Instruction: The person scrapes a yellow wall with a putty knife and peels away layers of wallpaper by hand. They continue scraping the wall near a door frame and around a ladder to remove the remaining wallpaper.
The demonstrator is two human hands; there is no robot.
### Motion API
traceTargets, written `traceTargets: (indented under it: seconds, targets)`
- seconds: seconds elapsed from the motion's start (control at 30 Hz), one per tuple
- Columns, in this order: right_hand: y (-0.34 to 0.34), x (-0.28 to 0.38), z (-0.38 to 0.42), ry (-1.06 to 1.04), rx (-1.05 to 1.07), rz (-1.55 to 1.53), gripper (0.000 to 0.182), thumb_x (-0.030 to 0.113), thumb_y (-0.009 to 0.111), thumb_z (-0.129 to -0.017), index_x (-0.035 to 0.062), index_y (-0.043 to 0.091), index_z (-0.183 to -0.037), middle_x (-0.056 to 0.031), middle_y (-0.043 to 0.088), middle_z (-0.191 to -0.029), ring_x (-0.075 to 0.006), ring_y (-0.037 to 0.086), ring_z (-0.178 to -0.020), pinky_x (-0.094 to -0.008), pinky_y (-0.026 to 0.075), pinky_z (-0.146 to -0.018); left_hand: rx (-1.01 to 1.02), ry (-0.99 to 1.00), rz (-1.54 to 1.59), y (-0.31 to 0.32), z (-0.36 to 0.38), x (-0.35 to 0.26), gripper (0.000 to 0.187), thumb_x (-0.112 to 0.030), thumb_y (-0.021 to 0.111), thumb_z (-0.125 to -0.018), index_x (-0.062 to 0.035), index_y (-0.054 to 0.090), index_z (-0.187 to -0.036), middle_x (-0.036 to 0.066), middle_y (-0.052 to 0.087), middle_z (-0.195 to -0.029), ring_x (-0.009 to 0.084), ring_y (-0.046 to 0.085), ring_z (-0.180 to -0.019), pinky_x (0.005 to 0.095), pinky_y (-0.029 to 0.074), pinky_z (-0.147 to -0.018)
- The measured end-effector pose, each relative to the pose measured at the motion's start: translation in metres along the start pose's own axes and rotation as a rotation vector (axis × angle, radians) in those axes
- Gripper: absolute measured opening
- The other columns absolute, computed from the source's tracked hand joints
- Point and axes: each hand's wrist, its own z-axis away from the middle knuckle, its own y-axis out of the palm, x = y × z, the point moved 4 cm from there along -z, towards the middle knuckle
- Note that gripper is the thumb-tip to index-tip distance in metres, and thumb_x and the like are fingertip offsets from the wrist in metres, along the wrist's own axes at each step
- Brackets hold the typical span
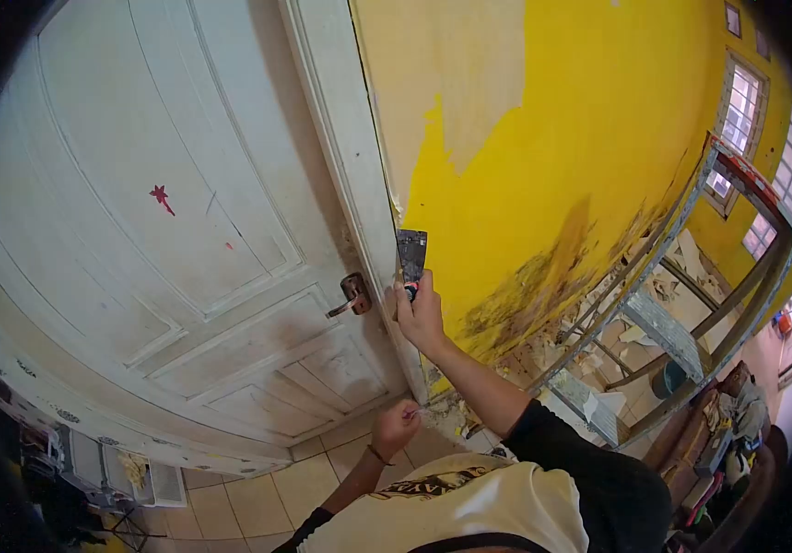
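My right hand [422, 311] is raised and wrapped around the handle of a paint scraper [412, 251]. The scraper's broad, dirty blade points up against the yellow wall [497, 230], right beside the white door frame [379, 184]. Just above the blade, a narrow strip of yellow paint is gone and a pale beige layer [479, 74] shows, widening higher up. Lower down, my left hand [396, 426] is closed near the foot of the frame, with a dark band on its wrist. Whatever its fingers pinch is too small to name.
A white panelled door [184, 258] with a dark lever handle [353, 295] stands at left. On the right is a paint-spattered stepladder [663, 332], with paint flakes [631, 355] on the floor around it. Dark mould [543, 286] marks the lower wall. Piled items [723, 433] lie at lower right.
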Motion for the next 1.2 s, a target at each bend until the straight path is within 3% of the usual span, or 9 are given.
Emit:
traceTargets:
  seconds: [0.37, 0.43, 0.53, 0.6, 0.7, 0.8, 0.93, 1.07, 1.2]
  targets:
    - [-0.014, 0.01, -0.01, 0.041, 0.055, 0.026, 0.029, 0.022, 0.057, -0.099, -0.003, 0.045, -0.107, -0.0298, 0.062, -0.076, -0.051, 0.063, -0.075, -0.0534, 0.048, -0.062, -0.013, -0.009, 0.043, -0.009, 0.017, -0.004, 0.025, -0.027, 0.07, -0.089, -0.0041, 0.069, -0.099, 0.014, 0.072, -0.085, 0.0266, 0.073, -0.081, 0.0354, 0.057, -0.073]
    - [-0.025, 0.017, -0.034, -0.105, -0.123, 0.024, 0.029, 0.022, 0.058, -0.099, -0.0024, 0.044, -0.104, -0.0283, 0.061, -0.073, -0.0511, 0.063, -0.075, -0.0508, 0.048, -0.06, -0.063, 0.012, -0.036, -0.006, 0.016, 0.004, 0.027, -0.026, 0.071, -0.087, -0.0022, 0.068, -0.1, 0.016, 0.072, -0.086, 0.0278, 0.073, -0.081, 0.0368, 0.057, -0.072]
    - [-0.064, 0.064, -0.079, -0.16, -0.213, -0.044, 0.03, 0.023, 0.061, -0.098, -0.0014, 0.045, -0.103, -0.0214, 0.061, -0.067, -0.0407, 0.067, -0.063, -0.0445, 0.049, -0.055, -0.046, 0.091, -0.101, -0.015, 0.015, -0.019, 0.026, -0.023, 0.072, -0.086, -0.002, 0.068, -0.102, 0.016, 0.072, -0.086, 0.0307, 0.072, -0.079, 0.0385, 0.057, -0.071]
    - [-0.083, 0.079, -0.09, -0.091, -0.084, -0.156, 0.027, 0.023, 0.062, -0.098, 0.0011, 0.046, -0.097, -0.0125, 0.059, -0.063, -0.0243, 0.064, -0.051, -0.0377, 0.049, -0.05, -0.08, 0.14, -0.119, -0.026, 0.003, -0.038, 0.025, -0.021, 0.073, -0.085, -0.0026, 0.068, -0.102, 0.016, 0.072, -0.087, 0.0313, 0.071, -0.079, 0.039, 0.056, -0.07]
    - [-0.081, 0.045, -0.059, -0.079, 0.126, -0.181, 0.024, 0.022, 0.06, -0.099, 0.0033, 0.046, -0.093, -0.0064, 0.057, -0.061, -0.013, 0.058, -0.046, -0.0325, 0.046, -0.045, -0.237, 0.28, -0.242, -0.052, -0.027, -0.075, 0.023, -0.016, 0.074, -0.083, -0.005, 0.067, -0.102, 0.014, 0.068, -0.09, 0.0315, 0.067, -0.081, 0.0404, 0.053, -0.071]
    - [-0.066, -0.002, -0.033, 0.099, 0.291, -0.209, 0.022, 0.023, 0.057, -0.101, 0.0026, 0.05, -0.097, -0.004, 0.054, -0.059, -0.0129, 0.057, -0.045, -0.0299, 0.044, -0.044, -0.423, 0.465, -0.219, -0.097, -0.071, -0.139, 0.027, -0.014, 0.076, -0.081, -0.0047, 0.066, -0.103, 0.013, 0.066, -0.092, 0.032, 0.065, -0.084, 0.0402, 0.053, -0.073]
    - [-0.051, 0.003, -0.035, 0.098, 0.319, -0.282, 0.021, 0.022, 0.057, -0.101, 0.0029, 0.05, -0.095, -0.0042, 0.053, -0.059, -0.0121, 0.055, -0.045, -0.0303, 0.042, -0.044, -0.634, 0.689, -0.428, -0.143, -0.121, -0.215, 0.031, -0.012, 0.078, -0.076, -0.0047, 0.065, -0.102, 0.013, 0.065, -0.097, 0.0328, 0.064, -0.089, 0.0411, 0.052, -0.076]
    - [-0.043, 0.019, -0.067, -0.037, 0.298, -0.249, 0.024, 0.024, 0.056, -0.102, 0.0033, 0.049, -0.093, -0.0046, 0.054, -0.059, -0.0123, 0.053, -0.044, -0.0305, 0.041, -0.044, -0.708, 0.806, -0.46, -0.165, -0.143, -0.271, 0.033, -0.013, 0.078, -0.076, -0.0053, 0.064, -0.105, 0.012, 0.065, -0.098, 0.0327, 0.064, -0.089, 0.0416, 0.052, -0.076]
    - [-0.062, 0.027, -0.053, 0.059, 0.322, -0.269, 0.025, 0.026, 0.055, -0.102, 0.004, 0.048, -0.093, -0.0043, 0.053, -0.058, -0.0121, 0.053, -0.044, -0.0302, 0.042, -0.043, -0.748, 0.862, -0.559, -0.164, -0.157, -0.286, 0.038, -0.015, 0.078, -0.077, -0.0067, 0.063, -0.111, 0.011, 0.064, -0.1, 0.032, 0.064, -0.091, 0.0415, 0.052, -0.077]
